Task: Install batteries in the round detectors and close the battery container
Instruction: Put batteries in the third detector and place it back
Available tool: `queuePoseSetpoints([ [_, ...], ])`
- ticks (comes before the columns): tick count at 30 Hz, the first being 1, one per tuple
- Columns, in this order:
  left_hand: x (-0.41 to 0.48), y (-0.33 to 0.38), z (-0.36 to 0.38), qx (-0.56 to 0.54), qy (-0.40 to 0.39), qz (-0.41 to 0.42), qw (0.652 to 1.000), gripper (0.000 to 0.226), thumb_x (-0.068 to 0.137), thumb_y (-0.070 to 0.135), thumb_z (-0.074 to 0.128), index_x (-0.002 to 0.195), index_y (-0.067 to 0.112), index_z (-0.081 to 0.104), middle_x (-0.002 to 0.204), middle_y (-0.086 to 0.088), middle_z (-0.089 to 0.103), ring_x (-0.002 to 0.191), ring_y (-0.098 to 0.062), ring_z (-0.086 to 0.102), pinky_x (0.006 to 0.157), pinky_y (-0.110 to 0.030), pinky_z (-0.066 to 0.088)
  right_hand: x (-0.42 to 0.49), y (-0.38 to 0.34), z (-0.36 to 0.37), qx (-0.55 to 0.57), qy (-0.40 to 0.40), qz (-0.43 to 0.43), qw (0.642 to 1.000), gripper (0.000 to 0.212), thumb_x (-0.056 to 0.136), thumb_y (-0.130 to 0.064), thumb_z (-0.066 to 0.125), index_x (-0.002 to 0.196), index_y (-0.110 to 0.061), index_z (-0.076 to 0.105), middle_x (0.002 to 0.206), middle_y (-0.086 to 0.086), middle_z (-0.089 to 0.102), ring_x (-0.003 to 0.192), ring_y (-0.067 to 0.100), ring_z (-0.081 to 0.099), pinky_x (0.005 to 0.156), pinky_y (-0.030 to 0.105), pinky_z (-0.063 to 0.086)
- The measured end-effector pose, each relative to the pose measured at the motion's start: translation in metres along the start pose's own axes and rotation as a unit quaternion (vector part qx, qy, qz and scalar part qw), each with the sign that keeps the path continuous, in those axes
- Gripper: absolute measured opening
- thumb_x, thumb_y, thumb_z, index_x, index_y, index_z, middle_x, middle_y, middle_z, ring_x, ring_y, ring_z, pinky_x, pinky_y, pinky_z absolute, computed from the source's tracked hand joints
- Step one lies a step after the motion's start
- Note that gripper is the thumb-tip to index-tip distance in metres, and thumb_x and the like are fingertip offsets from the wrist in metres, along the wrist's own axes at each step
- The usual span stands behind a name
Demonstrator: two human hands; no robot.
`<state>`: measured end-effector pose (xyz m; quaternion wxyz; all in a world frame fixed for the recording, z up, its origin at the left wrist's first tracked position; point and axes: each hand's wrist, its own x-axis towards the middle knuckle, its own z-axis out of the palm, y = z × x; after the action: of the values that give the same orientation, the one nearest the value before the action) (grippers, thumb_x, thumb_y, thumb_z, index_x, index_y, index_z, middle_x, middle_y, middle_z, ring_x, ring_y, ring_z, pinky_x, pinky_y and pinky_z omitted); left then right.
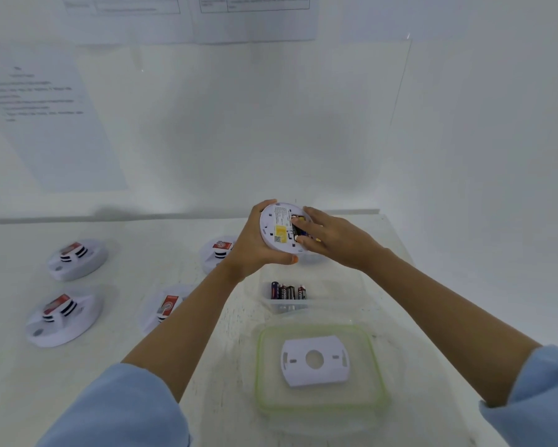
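Note:
My left hand point(250, 250) grips a round white detector point(279, 229) above the table, its back side with a yellow label tilted toward me. My right hand point(327, 235) has its fingers on a battery point(298, 225) in the detector's open compartment. Below them a clear battery container point(285, 306) holds several upright batteries point(287, 291). Its green-rimmed clear lid point(319, 404) lies nearer to me, with a white mounting plate point(314, 361) resting on it.
Several more round detectors lie face up on the white table: two at the left point(77, 258) point(63, 317), one point(166, 306) partly behind my left forearm, one point(216, 251) behind my left hand. Printed sheets hang on the white wall behind.

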<state>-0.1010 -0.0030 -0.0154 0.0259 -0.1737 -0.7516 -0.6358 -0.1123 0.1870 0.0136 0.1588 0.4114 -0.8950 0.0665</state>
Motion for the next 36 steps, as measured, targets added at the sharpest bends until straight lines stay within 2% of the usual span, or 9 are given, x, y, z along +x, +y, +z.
queuePoseSetpoints([
  [5,0.004,-0.006,-0.003,0.000,-0.001,0.000,1.000,0.099,0.048,0.003,0.082,0.131,0.020,0.031,0.122,0.000,0.048,0.111,-0.014,0.052,0.081,-0.025,0.054,0.000,0.006,0.010,-0.026,0.038,-0.015,0.999,0.052,0.100,-0.030,0.024,0.108,0.004,0.063,0.108,0.027,0.063,0.076,0.038,0.067,0.052,0.036,0.056],
  [8,0.004,-0.009,-0.005,0.003,-0.002,0.001,1.000,0.100,0.048,0.004,0.082,0.133,0.018,0.030,0.125,-0.004,0.047,0.114,-0.017,0.051,0.086,-0.030,0.054,-0.002,0.004,0.010,0.003,0.043,0.012,0.999,0.059,0.098,-0.040,0.019,0.112,-0.004,0.064,0.111,0.023,0.063,0.075,0.033,0.067,0.051,0.035,0.056],
  [14,0.002,-0.009,-0.004,0.011,-0.018,0.006,1.000,0.099,0.051,0.002,0.081,0.134,0.015,0.028,0.124,0.001,0.046,0.113,-0.012,0.052,0.080,-0.020,0.053,0.000,0.004,0.005,0.114,0.063,0.091,0.987,0.047,0.079,-0.047,0.062,0.116,-0.017,0.062,0.119,0.008,0.052,0.100,0.018,0.050,0.086,0.029,0.037],
  [16,0.002,-0.008,-0.005,0.019,-0.018,0.012,1.000,0.098,0.051,0.004,0.081,0.133,0.017,0.028,0.123,0.004,0.046,0.114,-0.012,0.051,0.081,-0.019,0.052,0.004,0.003,0.001,0.174,0.049,0.137,0.974,0.052,0.074,-0.043,0.071,0.119,-0.020,0.060,0.117,0.003,0.048,0.102,0.010,0.041,0.091,0.027,0.034],
  [21,-0.001,-0.006,-0.009,0.022,-0.025,0.023,0.999,0.096,0.052,0.005,0.081,0.131,0.021,0.029,0.122,0.007,0.046,0.114,-0.013,0.051,0.084,-0.022,0.053,0.011,-0.001,-0.006,0.221,0.027,0.174,0.959,0.053,0.066,-0.041,0.077,0.114,-0.021,0.064,0.107,-0.004,0.045,0.103,0.009,0.040,0.096,0.030,0.030],
  [29,-0.001,-0.009,-0.008,0.032,-0.022,0.030,0.999,0.098,0.054,-0.004,0.084,0.130,0.020,0.028,0.121,0.007,0.045,0.112,-0.008,0.052,0.082,-0.019,0.052,0.019,-0.009,-0.011,0.232,-0.001,0.175,0.957,0.047,0.061,-0.030,0.084,0.098,-0.017,0.058,0.102,-0.001,0.039,0.101,0.015,0.038,0.092,0.028,0.033],
  [33,0.000,-0.011,-0.018,0.024,-0.013,0.035,0.999,0.103,0.047,0.011,0.086,0.132,0.021,0.029,0.129,-0.003,0.043,0.119,-0.015,0.048,0.091,-0.032,0.052,0.012,-0.005,-0.015,0.265,0.050,0.208,0.940,0.047,0.059,-0.025,0.085,0.095,-0.017,0.056,0.098,-0.002,0.044,0.086,0.009,0.042,0.080,0.024,0.036],
  [34,-0.001,-0.011,-0.021,0.019,-0.014,0.035,0.999,0.104,0.045,0.014,0.087,0.132,0.021,0.029,0.131,-0.005,0.043,0.121,-0.018,0.047,0.091,-0.034,0.052,0.008,-0.003,-0.018,0.264,0.039,0.230,0.936,0.047,0.060,-0.026,0.085,0.094,-0.017,0.054,0.096,-0.002,0.047,0.079,0.006,0.043,0.073,0.022,0.036],
  [36,-0.002,-0.012,-0.027,0.017,-0.006,0.041,0.999,0.106,0.043,0.016,0.086,0.132,0.019,0.029,0.131,-0.008,0.042,0.120,-0.017,0.047,0.090,-0.029,0.051,0.001,-0.003,-0.020,0.240,-0.060,0.266,0.932,0.050,0.060,-0.027,0.084,0.096,-0.014,0.052,0.092,-0.002,0.053,0.074,0.007,0.048,0.064,0.020,0.039],
])
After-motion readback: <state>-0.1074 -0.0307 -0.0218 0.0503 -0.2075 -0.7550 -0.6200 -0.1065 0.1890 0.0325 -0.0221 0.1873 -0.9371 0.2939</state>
